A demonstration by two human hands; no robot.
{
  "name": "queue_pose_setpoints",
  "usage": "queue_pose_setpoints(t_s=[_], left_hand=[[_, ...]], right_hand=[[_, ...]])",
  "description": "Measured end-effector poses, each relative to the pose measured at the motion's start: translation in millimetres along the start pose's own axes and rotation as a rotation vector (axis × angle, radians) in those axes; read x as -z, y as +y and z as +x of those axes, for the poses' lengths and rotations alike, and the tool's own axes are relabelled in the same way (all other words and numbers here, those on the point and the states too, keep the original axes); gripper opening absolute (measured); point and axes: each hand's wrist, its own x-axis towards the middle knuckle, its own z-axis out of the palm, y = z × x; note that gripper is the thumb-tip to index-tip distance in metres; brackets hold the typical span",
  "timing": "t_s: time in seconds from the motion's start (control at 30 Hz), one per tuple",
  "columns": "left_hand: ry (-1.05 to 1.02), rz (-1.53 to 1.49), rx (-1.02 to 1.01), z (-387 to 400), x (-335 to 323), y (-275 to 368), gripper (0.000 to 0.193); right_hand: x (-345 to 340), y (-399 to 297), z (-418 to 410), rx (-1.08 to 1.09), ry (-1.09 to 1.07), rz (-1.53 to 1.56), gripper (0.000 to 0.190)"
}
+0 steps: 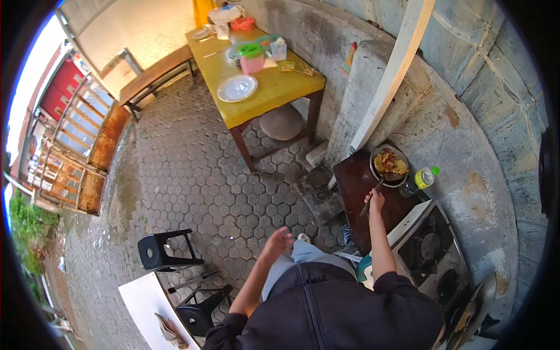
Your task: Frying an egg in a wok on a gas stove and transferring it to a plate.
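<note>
My right hand [375,201] is closed around the handle of a cooking utensil [379,183], whose far end reaches the rim of a round metal pan or bowl [372,168]. Fried food [390,162], golden and brown, lies in that vessel, which stands on a dark brown side table [354,192]. My left hand [279,243] is held in the air above my lap, its fingers apart and nothing in them. Just right of the vessel is a clear plastic bottle [424,178] with a green cap and a yellow label.
A two-burner gas stove [426,249] stands right of my right forearm. Ahead, a yellow-topped table [271,94] holds a white plate [237,88] and a pink container with a green lid [251,59]. Black plastic stools [151,253] and a white table [144,302] are at lower left.
</note>
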Motion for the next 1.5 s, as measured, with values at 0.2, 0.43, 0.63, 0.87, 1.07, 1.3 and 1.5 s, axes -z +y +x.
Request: queue_pose_setpoints(t_s=[0.2, 0.43, 0.63, 0.87, 1.07, 1.3, 1.5], left_hand=[[-0.033, 0.081, 0.002, 92.4, -10.6, 108.4, 0.036], [-0.086, 0.253, 0.190, 152.5, 9.4, 211.7, 0.037], [-0.031, 0.298, 0.126, 195.8, 61.9, 320.2, 0.039], [0.116, 0.392, -0.058, 220.8, 104.1, 427.7, 0.039], [0.235, 0.358, -0.189, 245.2, 106.2, 476.4, 0.035], [0.423, 0.293, -0.351, 273.6, 107.9, 500.9, 0.032], [0.607, 0.410, -0.484, 334.8, 128.1, 522.4, 0.040]], right_hand=[[8.3, -18.5, -37.5, -0.052, -0.028, -0.024, 0.011], [-31.4, -33.9, -121.0, -0.064, 0.055, -0.148, 0.011], [-136.0, -12.7, -180.9, -0.152, 0.089, -0.185, 0.009], [-301.6, -0.2, -112.7, -0.249, -0.388, -0.186, 0.008], [-430.5, 15.8, -17.6, -0.161, -0.750, -0.363, 0.009], [-529.7, 16.3, 49.1, 0.032, -0.874, -0.737, 0.038], [-557.8, -3.3, 63.2, 0.247, -0.903, -1.013, 0.044]])
